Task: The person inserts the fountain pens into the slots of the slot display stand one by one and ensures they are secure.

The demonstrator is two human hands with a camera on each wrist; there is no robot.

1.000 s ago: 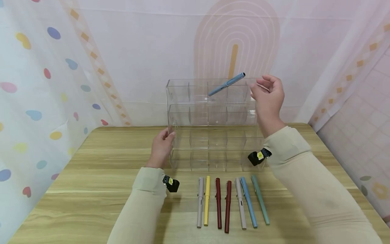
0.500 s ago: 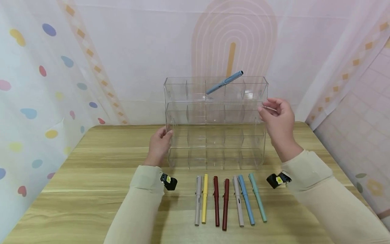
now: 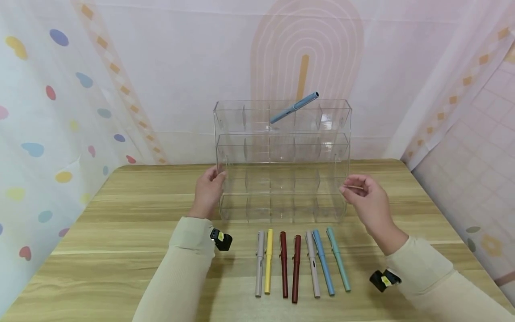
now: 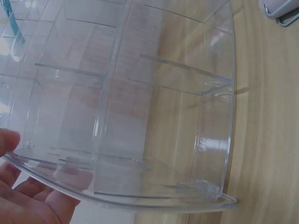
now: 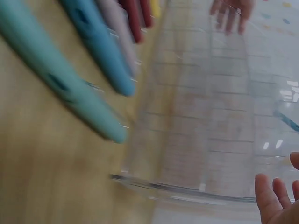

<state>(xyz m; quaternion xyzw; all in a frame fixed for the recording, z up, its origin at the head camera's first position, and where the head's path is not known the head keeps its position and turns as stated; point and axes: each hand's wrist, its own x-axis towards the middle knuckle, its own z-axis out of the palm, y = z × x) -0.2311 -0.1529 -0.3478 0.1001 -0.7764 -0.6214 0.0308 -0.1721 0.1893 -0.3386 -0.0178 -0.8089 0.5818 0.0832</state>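
A clear acrylic pen rack (image 3: pixel 282 162) with several tiers of compartments stands upright on the table. My left hand (image 3: pixel 208 190) grips its left side edge, thumb in front and fingers behind; the left wrist view shows these fingers (image 4: pixel 60 200) through the plastic. Low on the opposite side, my right hand (image 3: pixel 371 203) has its thumb and loosely bent fingers right at the edge, holding nothing. A blue-grey pen (image 3: pixel 294 107) leans diagonally at the top tier, its upper end sticking out above the rim.
In front of the rack lie several pens in a row: grey (image 3: pixel 259 264), yellow (image 3: pixel 268 261), two dark red (image 3: pixel 284 264), pinkish grey (image 3: pixel 312 264), blue (image 3: pixel 323 261) and teal (image 3: pixel 339 259). A patterned curtain (image 3: pixel 181 67) hangs behind the wooden table (image 3: pixel 132 232).
My right hand has come down along the rack's right side, from the top tier to near the lower tiers. The left hand keeps its grip, and the blue-grey pen stays leaning at the top.
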